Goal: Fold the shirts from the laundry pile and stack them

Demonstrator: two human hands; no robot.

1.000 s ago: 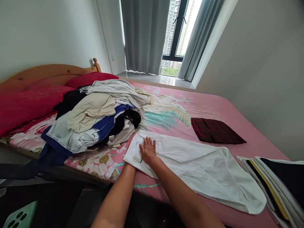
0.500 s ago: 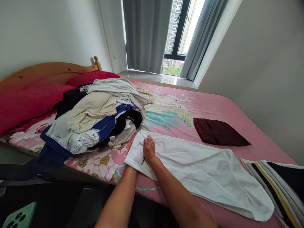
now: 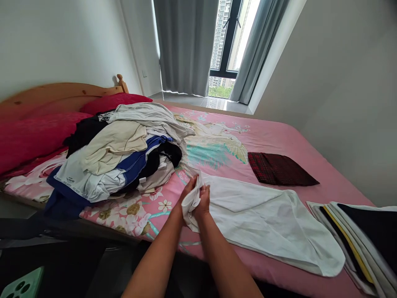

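A long white garment (image 3: pixel 257 203) lies flat along the near side of the bed, its left end raised and folding over. My left hand (image 3: pixel 187 194) is closed on that raised end from its left side. Just to the right, inside the fold, my right hand (image 3: pixel 203 200) rests against the cloth with fingers stretched upward. Bunched white fabric stands between the two hands and hides part of the left fingers.
A heap of mixed clothes (image 3: pixel 124 145) lies left, by red pillows (image 3: pixel 40 132). A folded dark red plaid cloth (image 3: pixel 279 169) is beyond the garment. Folded clothes (image 3: pixel 366 231) are stacked at right. A green phone (image 3: pixel 23 283) shows at lower left.
My left hand has come out from under the garment's left end, lifting it up and rightward. My right hand has gone from lying flat to standing against the fold. The view shifted slightly.
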